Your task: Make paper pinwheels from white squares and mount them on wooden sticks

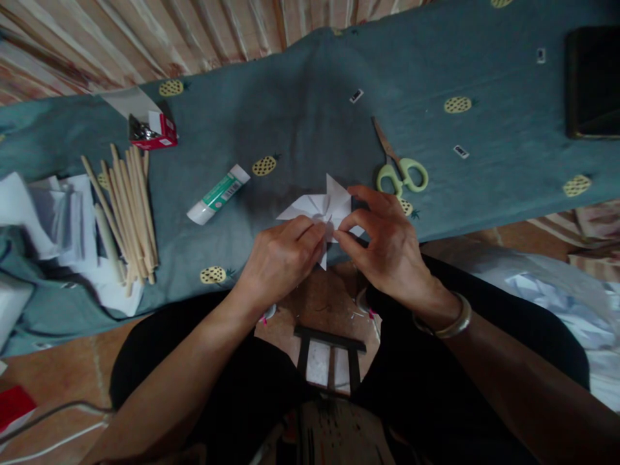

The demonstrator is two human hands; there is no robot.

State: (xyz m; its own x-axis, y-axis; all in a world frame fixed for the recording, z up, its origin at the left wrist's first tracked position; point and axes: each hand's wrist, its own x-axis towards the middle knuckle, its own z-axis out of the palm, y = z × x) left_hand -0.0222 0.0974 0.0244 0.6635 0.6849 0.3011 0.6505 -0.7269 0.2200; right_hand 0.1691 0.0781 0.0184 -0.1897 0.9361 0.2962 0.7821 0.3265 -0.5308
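A white folded-paper pinwheel (312, 205) is held at the table's near edge, its pointed blades spread around a bent-in middle. My left hand (288, 255) is closed on it, with thumb and fingers pressed at the centre. From the other side, my right hand (382, 236) pinches near the centre with thumb and index finger, while its other fingers lie along a right-hand blade. What sits between the fingertips is too small to make out. Just beyond my right hand lies a pair of scissors (401, 175) with light green handles, blades pointing away.
A glue stick (217, 195) lies left of the pinwheel. Further left are several wooden sticks (128, 213), white paper pieces (72, 219) and a red box (154, 132) of small metal items. A dark tablet-like object (593, 82) rests far right on the pineapple-print cloth (310, 116).
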